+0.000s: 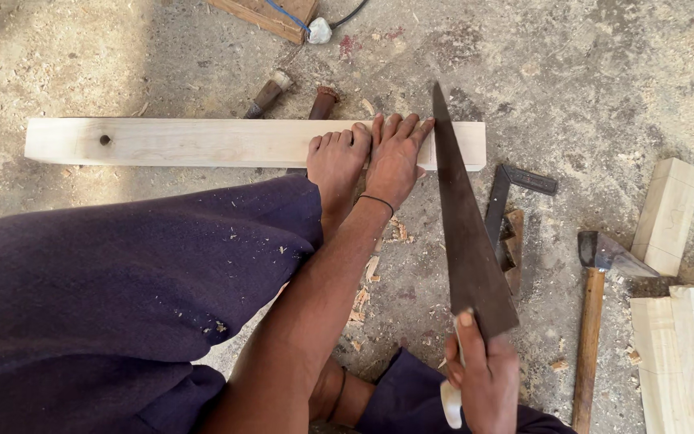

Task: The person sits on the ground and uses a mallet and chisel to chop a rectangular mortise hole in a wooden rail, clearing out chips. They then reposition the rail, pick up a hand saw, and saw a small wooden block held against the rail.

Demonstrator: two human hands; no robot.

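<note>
Two hands are working: left hand (pixel 395 157) pressing flat, fingers spread, on the stiff plank (pixel 202 142) at upper centre, right hand (pixel 482 378) gripping the thin, likely flexible handsaw (pixel 467 233) by its handle.

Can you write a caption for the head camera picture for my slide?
Left hand and foot pin a pale plank while the right hand saws it.

Bright daylight falls on the dusty grey concrete floor (pixel 588 72) from about 1 o'clock. A soft broad shadow dims the corner at 10 o'clock. The long pale wooden plank (pixel 202 142) glares slightly. Focus is sharp throughout; mild wide-angle stretch shows toward the edges.
</note>
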